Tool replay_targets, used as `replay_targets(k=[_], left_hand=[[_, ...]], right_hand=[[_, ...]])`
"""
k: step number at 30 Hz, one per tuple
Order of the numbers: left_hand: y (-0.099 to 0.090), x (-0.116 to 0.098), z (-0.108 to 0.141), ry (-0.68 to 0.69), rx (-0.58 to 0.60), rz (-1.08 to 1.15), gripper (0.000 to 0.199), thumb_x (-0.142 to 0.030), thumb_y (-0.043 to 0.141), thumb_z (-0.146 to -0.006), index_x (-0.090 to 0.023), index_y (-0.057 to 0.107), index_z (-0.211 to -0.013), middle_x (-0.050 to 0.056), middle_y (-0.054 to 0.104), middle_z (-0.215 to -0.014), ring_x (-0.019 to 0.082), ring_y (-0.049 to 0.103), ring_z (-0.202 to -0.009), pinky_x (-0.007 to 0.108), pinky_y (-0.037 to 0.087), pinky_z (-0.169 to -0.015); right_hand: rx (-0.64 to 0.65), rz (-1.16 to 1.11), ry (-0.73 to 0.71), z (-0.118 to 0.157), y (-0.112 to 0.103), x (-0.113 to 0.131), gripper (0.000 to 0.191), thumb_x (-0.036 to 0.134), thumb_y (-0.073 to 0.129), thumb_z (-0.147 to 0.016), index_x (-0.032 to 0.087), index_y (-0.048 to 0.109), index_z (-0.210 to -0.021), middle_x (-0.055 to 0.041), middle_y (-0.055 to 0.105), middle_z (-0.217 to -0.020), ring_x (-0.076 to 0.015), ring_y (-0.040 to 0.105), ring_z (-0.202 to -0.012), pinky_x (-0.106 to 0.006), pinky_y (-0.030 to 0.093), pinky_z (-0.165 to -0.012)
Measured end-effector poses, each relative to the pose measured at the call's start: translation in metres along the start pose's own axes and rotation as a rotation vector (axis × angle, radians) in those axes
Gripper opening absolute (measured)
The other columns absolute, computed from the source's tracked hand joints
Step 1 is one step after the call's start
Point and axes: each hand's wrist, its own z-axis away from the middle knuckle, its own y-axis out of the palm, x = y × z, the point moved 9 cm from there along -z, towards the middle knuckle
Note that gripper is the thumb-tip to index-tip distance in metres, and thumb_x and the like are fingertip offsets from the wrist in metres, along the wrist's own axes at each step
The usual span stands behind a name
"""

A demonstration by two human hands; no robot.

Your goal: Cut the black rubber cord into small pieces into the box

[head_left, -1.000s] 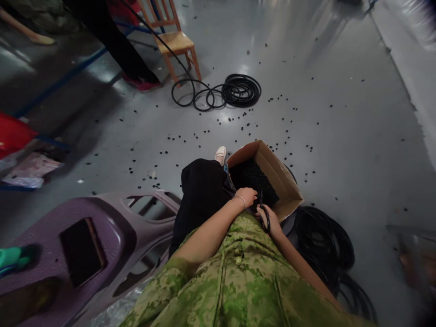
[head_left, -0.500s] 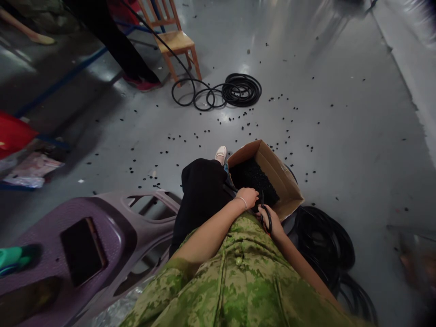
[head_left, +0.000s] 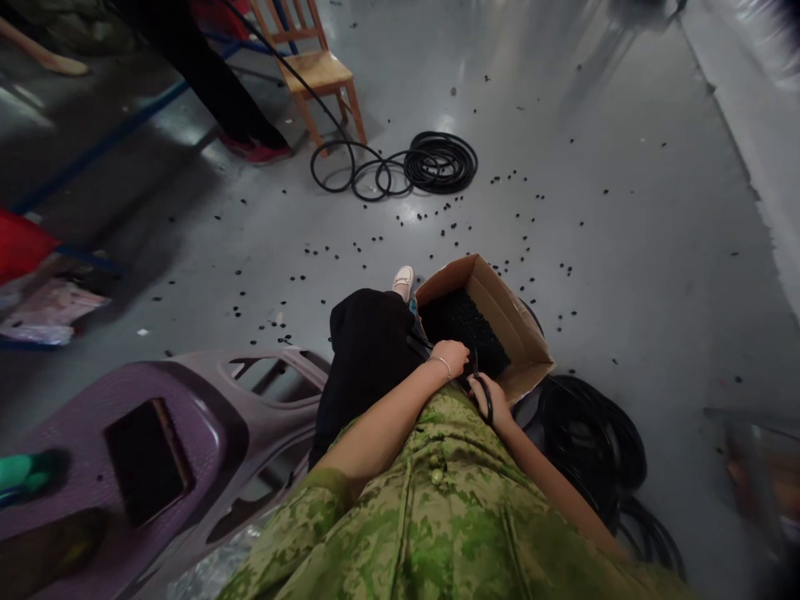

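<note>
My left hand (head_left: 451,357), with a thin bracelet at the wrist, is closed over the near edge of a cardboard box. It grips a black rubber cord (head_left: 421,339), of which a short length shows beside the wrist. My right hand (head_left: 491,395) is wrapped round black-handled scissors (head_left: 483,402), their blades toward my left fingertips. Whether the blades touch the cord is too small to tell. Below both hands, the open cardboard box (head_left: 522,321) contains a heap of small black pieces (head_left: 466,325).
A black coil (head_left: 441,163) lies on the floor near a wooden chair (head_left: 318,70). More black coils (head_left: 587,433) sit at my right. Small black bits are scattered around. On my left, a purple plastic stool (head_left: 206,433) bears a phone (head_left: 148,461). Another person's leg (head_left: 243,100) stands beyond.
The whole view has shifted slightly left. Both hands stay close together over the box, with the scissors still in my right hand.
</note>
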Motion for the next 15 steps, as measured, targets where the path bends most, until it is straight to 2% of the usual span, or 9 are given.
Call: replay_targets(k=[5, 9, 15], left_hand=[[-0.001, 0.005, -0.002, -0.025, -0.01, 0.026, 0.027, -0.028, 0.05, -0.096, -0.021, 0.074, -0.106, 0.011, 0.073, -0.112, 0.024, 0.069, -0.104, 0.03, 0.052, -0.084], [-0.003, 0.008, -0.001, -0.045, -0.016, 0.047, 0.027, -0.029, 0.05, -0.097, -0.023, 0.074, -0.105, 0.01, 0.073, -0.113, 0.023, 0.068, -0.104, 0.029, 0.05, -0.084], [-0.008, 0.013, 0.001, -0.105, -0.064, 0.044, 0.029, -0.033, 0.047, -0.098, -0.022, 0.072, -0.109, 0.011, 0.073, -0.115, 0.027, 0.067, -0.107, 0.043, 0.043, -0.096]], right_hand=[[-0.002, 0.03, -0.011, -0.003, 0.0, -0.012, 0.033, 0.056, 0.06, -0.077, 0.024, 0.069, -0.08, 0.0006, 0.063, -0.064, -0.0204, 0.057, -0.065, -0.03, 0.042, -0.068], [-0.053, 0.081, 0.01, -0.002, -0.005, -0.016, 0.025, 0.048, 0.059, -0.076, 0.026, 0.071, -0.08, 0.0017, 0.065, -0.064, -0.0213, 0.06, -0.067, -0.03, 0.042, -0.069], [-0.103, 0.133, 0.011, -0.003, -0.005, -0.014, 0.018, 0.043, 0.06, -0.073, 0.027, 0.069, -0.073, 0.0005, 0.066, -0.064, -0.0223, 0.061, -0.069, -0.03, 0.044, -0.069]])
